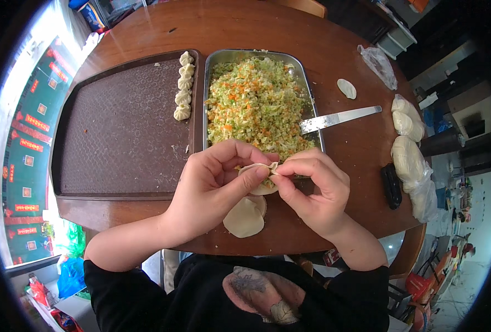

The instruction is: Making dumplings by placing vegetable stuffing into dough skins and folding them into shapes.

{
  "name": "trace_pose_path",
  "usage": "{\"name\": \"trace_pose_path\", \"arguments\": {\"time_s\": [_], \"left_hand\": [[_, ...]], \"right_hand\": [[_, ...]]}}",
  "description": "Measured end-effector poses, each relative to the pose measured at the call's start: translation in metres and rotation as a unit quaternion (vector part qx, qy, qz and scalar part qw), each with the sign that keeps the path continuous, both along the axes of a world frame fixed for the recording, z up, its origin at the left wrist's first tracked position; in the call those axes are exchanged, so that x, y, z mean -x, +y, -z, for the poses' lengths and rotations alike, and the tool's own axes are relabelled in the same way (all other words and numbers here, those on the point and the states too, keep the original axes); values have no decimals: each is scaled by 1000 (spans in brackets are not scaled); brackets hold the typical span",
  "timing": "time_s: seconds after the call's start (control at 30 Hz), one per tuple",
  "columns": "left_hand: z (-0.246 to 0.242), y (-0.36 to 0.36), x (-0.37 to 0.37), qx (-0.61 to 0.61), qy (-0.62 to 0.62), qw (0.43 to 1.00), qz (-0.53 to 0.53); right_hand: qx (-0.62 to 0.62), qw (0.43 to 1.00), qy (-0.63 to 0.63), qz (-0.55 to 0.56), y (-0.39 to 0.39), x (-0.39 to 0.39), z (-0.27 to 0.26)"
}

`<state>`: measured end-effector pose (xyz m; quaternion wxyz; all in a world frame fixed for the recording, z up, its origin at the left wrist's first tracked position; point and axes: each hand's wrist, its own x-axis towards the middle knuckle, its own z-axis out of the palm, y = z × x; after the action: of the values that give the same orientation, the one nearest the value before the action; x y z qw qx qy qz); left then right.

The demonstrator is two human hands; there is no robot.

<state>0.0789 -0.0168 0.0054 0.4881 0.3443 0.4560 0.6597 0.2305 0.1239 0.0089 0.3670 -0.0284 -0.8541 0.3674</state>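
Observation:
Between both hands is a partly pleated dough wrapper [263, 190] with some filling showing. My left hand [220, 182] cups it, the thumb on its edge. With thumb and index finger, my right hand [314, 182] pinches the gathered rim. Below them, round dough wrappers [244, 220] lie overlapping on the table. Just beyond my hands stands a metal tray [318, 141] heaped with chopped vegetable filling [254, 99], a flat metal spatula [341, 118] leaning on its right rim. On the brown plastic tray [121, 133] at left, several pleated dumplings [183, 96] form a column along the right side.
On the wooden table [353, 166], a single wrapper [346, 89] lies right of the filling. Further right are a crumpled plastic bag [379, 66], bagged stacks of wrappers [407, 157] and a black object [390, 186]. A wooden chair [409, 253] stands at the table's lower right edge.

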Motion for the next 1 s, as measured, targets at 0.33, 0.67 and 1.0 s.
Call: {"name": "trace_pose_path", "arguments": {"time_s": [0.33, 0.67, 1.0], "left_hand": [[1, 0, -1, -9, -11, 1000, 5], [-2, -2, -2, -3, 8, 1000, 4], [2, 1, 0, -6, -42, 999, -4]], "right_hand": [[19, 1000, 3, -12, 4, 0, 5], [13, 1000, -17, 2, 2, 1, -1], [26, 999, -11, 29, 4, 0, 4]]}}
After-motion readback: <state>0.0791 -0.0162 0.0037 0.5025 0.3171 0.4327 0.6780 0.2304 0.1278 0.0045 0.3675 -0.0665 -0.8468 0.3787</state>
